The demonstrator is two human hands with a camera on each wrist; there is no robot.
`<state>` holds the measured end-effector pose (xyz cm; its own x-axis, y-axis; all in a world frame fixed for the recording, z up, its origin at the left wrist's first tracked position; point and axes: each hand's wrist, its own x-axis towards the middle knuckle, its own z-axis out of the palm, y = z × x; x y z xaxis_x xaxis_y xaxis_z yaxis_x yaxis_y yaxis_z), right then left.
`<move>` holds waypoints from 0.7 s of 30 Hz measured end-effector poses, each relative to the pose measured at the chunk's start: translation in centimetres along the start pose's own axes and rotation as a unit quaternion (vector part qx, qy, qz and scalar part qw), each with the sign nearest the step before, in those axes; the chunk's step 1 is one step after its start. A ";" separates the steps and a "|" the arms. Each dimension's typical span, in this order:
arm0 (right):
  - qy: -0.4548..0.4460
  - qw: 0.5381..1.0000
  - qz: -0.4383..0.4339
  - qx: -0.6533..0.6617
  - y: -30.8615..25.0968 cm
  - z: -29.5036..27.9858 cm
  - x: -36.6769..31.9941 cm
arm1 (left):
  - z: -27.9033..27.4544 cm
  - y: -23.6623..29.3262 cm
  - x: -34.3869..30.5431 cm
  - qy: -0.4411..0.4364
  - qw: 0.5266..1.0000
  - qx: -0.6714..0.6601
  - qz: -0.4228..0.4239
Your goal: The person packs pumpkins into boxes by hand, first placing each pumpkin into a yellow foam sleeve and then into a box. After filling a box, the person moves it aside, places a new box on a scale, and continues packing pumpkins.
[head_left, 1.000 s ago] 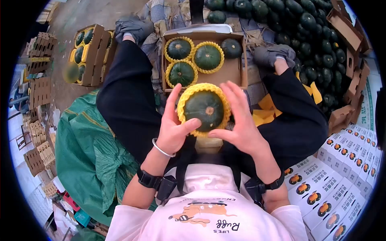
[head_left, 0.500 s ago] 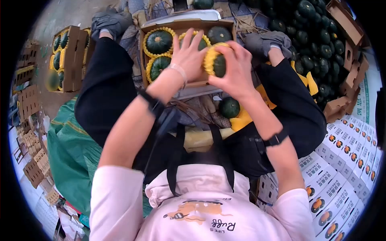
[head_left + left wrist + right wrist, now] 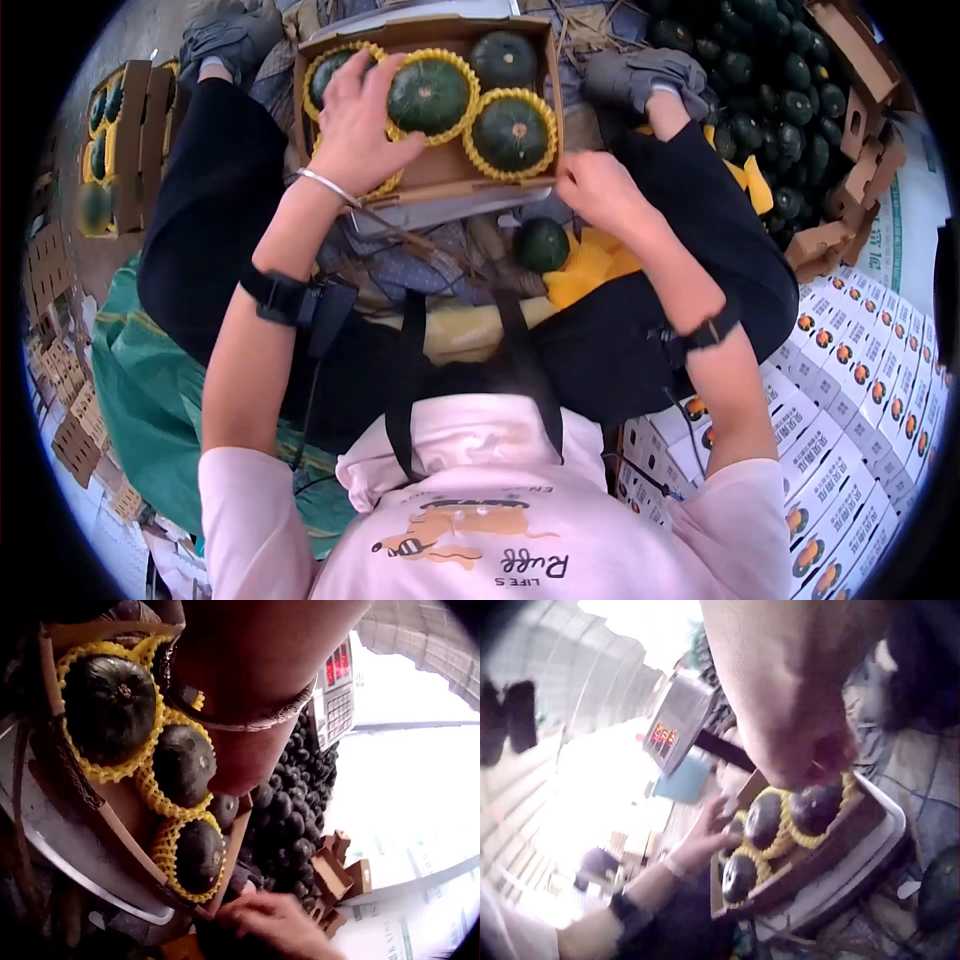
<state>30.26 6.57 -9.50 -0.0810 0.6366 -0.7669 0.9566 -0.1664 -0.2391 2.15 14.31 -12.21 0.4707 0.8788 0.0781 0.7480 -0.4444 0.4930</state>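
A shallow cardboard box [image 3: 430,190] holds several dark green pumpkins, most in yellow foam nets. My left hand [image 3: 355,130] lies over the box's left side, fingers spread, between the netted pumpkin [image 3: 325,80] at the far left and the middle one [image 3: 430,95]; another netted pumpkin is mostly hidden under it. A netted pumpkin [image 3: 510,133] sits at the near right, and behind it a bare pumpkin [image 3: 503,60]. At the near right corner my right hand [image 3: 612,195] has its fingers curled against the box's edge. That hand also shows beside the corner in the left wrist view.
One loose pumpkin [image 3: 541,244] lies on the ground beside yellow foam nets [image 3: 595,265]. A large heap of pumpkins [image 3: 780,110] rises at the right. Printed white cartons [image 3: 850,400] stand at the near right, a green sack [image 3: 150,390] at the left. The scale [image 3: 679,716] has red digits.
The netted pumpkin held in both hands has gone into the box's near right and been let go. My left hand has moved left over the pumpkins, the right hand to the box's corner.
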 end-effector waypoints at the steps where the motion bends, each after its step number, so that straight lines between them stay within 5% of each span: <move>1: -0.104 0.991 0.025 -0.075 1.5 1.6 0.4 | -0.5 1.0 -1.1 0.035 0.999 -0.019 -0.028; 4: -0.268 0.937 -0.020 -0.226 10.7 12.3 4.3 | -1.6 4.1 -3.1 0.051 0.992 -0.111 0.010; 7: -0.235 0.944 -0.034 -0.230 7.0 9.4 4.0 | -4.9 7.6 -6.0 0.001 0.984 -0.179 0.002; 10: -0.017 0.989 0.000 -0.145 1.1 2.4 -2.0 | -6.4 8.8 -8.5 -0.155 0.919 -0.345 -0.112; 12: 0.116 0.983 -0.139 -0.012 -2.4 -0.6 -6.8 | -5.0 10.6 -9.4 -0.111 0.946 -0.303 -0.018; 14: 0.169 0.871 -0.248 0.388 -5.6 -0.2 -10.0 | -3.3 12.7 -9.5 -0.160 0.894 -0.409 -0.090; 16: 0.292 0.866 -0.190 0.358 -7.8 0.1 -12.0 | -2.9 14.1 -9.2 -0.143 0.798 -0.567 -0.145; 20: 0.542 0.787 -0.243 0.169 -8.0 3.5 -10.0 | -3.4 14.0 -10.2 -0.181 0.605 -0.730 -0.261; 21: 0.529 0.785 -0.251 0.205 -8.5 3.7 -10.0 | -3.4 13.4 -10.5 -0.173 0.644 -0.699 -0.258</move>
<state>21.90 -1.13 -2.03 0.0659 0.9322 0.3559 0.6902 0.2150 -0.6909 5.60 -0.27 -3.48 0.5858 0.6476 -0.4874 -0.1912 0.6948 0.6934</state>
